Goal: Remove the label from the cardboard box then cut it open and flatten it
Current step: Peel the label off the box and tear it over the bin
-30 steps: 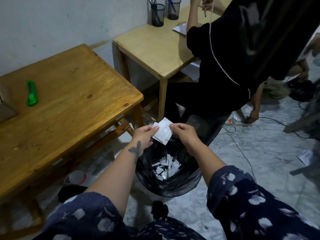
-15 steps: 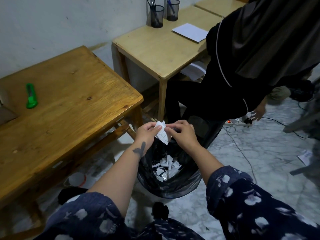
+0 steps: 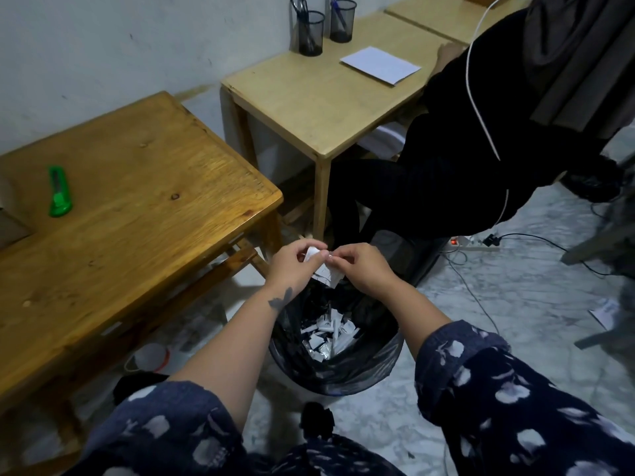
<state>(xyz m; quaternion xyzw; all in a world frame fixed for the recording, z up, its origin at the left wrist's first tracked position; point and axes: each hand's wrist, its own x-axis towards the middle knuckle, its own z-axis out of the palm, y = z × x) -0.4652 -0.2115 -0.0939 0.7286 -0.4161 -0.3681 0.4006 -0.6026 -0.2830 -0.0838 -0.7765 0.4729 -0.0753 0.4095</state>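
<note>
A crumpled white label [image 3: 325, 273] is pinched between my left hand [image 3: 292, 266] and my right hand [image 3: 360, 267], both held close together over a bin lined with a black bag [image 3: 371, 369]. Several white paper scraps lie inside the bin. A green utility knife [image 3: 59, 191] lies on the dark wooden table [image 3: 137, 214] to the left. A corner of the cardboard box [image 3: 10, 221] shows at the left edge of that table, mostly out of frame.
A lighter wooden table [image 3: 309, 97] stands behind, with two black mesh pen cups [image 3: 311, 33] and a white sheet [image 3: 380, 65]. A person in black clothes [image 3: 481, 149] sits at the right. Cables and a power strip [image 3: 474, 242] lie on the marble floor.
The label was a flat sheet held between both hands; my hands have drawn together and folded and crumpled it. The seated person has leaned back to the right.
</note>
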